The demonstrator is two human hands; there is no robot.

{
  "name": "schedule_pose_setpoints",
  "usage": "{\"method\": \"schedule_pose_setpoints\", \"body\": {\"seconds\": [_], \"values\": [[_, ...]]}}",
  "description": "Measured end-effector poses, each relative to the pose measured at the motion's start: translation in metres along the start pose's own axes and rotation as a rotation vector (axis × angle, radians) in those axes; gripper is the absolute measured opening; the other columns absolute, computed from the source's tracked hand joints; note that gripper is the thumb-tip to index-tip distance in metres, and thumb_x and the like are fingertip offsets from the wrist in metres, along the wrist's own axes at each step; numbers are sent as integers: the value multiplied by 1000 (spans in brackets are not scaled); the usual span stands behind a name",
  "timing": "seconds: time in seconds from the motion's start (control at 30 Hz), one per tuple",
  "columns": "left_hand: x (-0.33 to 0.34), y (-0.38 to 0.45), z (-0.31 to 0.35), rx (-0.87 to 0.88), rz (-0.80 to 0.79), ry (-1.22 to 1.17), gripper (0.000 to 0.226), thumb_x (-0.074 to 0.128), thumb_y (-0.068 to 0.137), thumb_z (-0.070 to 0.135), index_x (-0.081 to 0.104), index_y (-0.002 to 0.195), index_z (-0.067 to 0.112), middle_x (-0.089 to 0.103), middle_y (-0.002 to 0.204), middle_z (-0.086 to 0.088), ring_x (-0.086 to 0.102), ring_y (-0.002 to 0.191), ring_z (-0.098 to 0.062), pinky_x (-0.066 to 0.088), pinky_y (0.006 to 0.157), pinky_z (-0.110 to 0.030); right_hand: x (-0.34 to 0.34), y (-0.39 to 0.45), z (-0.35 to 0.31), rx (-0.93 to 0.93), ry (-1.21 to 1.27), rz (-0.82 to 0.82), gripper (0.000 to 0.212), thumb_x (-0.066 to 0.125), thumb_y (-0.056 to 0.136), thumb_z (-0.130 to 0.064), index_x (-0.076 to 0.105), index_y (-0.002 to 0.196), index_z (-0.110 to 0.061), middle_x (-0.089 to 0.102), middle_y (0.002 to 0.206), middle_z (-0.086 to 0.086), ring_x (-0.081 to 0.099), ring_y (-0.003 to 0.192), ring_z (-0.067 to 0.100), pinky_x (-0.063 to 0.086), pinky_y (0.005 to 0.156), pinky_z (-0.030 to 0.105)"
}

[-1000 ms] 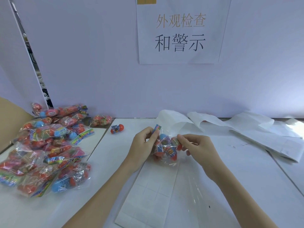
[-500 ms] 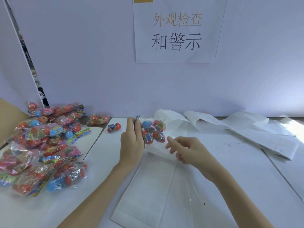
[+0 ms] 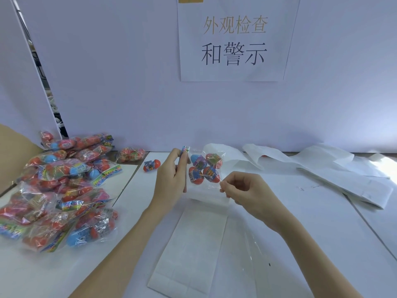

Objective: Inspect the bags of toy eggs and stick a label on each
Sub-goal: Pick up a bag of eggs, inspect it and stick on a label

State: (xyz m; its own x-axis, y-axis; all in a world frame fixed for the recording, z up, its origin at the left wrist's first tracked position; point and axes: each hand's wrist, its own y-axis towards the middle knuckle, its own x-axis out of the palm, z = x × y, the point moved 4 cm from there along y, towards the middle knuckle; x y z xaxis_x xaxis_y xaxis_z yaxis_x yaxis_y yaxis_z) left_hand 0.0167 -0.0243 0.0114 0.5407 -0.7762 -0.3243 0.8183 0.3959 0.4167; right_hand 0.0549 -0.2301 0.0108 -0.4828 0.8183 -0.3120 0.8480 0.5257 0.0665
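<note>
Left of the white table (image 3: 322, 244), a heaped pile of bagged eggs (image 3: 58, 190) waiting; near the middle, a label sheet (image 3: 189, 250) lying flat below the hands. Lifted off the table since a second ago and turned upright: one bag of toy eggs (image 3: 203, 168), pinched at its printed header by left hand (image 3: 171, 177). Let go of the bag meanwhile, right hand (image 3: 247, 190), now pinching at the bag's lower clear corner, so probably inspection under way, label not yet on
</note>
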Motion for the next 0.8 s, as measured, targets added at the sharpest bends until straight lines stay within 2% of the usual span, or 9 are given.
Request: {"method": "schedule_pose_setpoints", "body": {"seconds": [0.1, 0.2, 0.3, 0.4, 0.47, 0.57, 0.67, 0.73, 0.8], "values": [[0, -1, 2, 2, -83, -129, 18, 39, 110, 39, 46, 98, 29, 60, 57, -2, 56, 42, -18, 41, 36, -24, -8, -1, 3, 0, -3, 96, 23, 62, 104, -23, 74, 86, -15, 59, 56, -5, 47, 47, 12, 41, 52, 17], [3, -4, 2, 41, -214, -148, 11, 34, 108, 42, 43, 103, 37, 71, 69, -4, 62, 44, -28, 46, 38, -29, -16, -2, 5, 80, 148, 122, 35, 51, 108, -43, 77, 103, -20, 67, 61, 7, 50, 45, 19, 39, 46, 22], [6, -7, 2, 145, -287, -38, 18, 34, 112, 38, 43, 109, 52, 69, 78, 11, 67, 50, -25, 51, 49, -31, -16, -1, 6, 196, 416, 44, 63, 35, 103, -66, 68, 121, -15, 79, 94, 19, 70, 65, 30, 48, 52, 26], [6, -9, 6, 275, -337, 57, 39, 41, 107, 18, 48, 115, 55, 60, 105, 25, 68, 60, -22, 51, 62, -19, -14, 1, 10, 279, 644, -15, 76, 35, 98, -75, 63, 128, -11, 76, 113, 23, 77, 94, 41, 59, 60, 30], [5, -10, 8, 311, -337, 51, 44, 46, 95, 6, 60, 112, 44, 57, 119, 16, 67, 74, -20, 53, 64, -21, -13, 2, 11, 295, 762, -32, 72, 45, 98, -70, 63, 130, -8, 74, 117, 25, 74, 103, 45, 62, 65, 33], [4, -7, 10, 230, -303, -55, 36, 50, 89, 3, 72, 105, 26, 57, 127, 3, 65, 92, -18, 57, 58, -32, -15, 3, 11, 215, 807, -31, 42, 62, 101, -34, 66, 131, -4, 74, 117, 24, 76, 101, 40, 62, 75, 30], [4, -2, 8, 7, -291, -305, 34, 46, 95, 15, 68, 120, 18, 61, 128, -8, 67, 92, -20, 58, 65, -36, -17, 3, 13, 120, 691, 9, 28, 59, 104, -8, 64, 131, -12, 77, 113, 17, 77, 96, 31, 62, 82, 32], [4, -2, 4, -126, -247, -429, 35, 55, 102, 31, 60, 133, 17, 63, 126, -9, 68, 90, -19, 58, 69, -38, -16, 2, 13, 99, 598, 13, 29, 59, 104, -5, 62, 131, -15, 77, 114, 15, 76, 103, 30, 61, 90, 37], [6, -1, -2, -203, -217, -411, 39, 60, 102, 42, 61, 134, 18, 68, 117, -7, 67, 85, -20, 57, 70, -39, -13, 1, 12, 88, 525, -6, 28, 58, 104, -4, 64, 130, -14, 76, 116, 14, 75, 106, 31, 59, 97, 42]]}}
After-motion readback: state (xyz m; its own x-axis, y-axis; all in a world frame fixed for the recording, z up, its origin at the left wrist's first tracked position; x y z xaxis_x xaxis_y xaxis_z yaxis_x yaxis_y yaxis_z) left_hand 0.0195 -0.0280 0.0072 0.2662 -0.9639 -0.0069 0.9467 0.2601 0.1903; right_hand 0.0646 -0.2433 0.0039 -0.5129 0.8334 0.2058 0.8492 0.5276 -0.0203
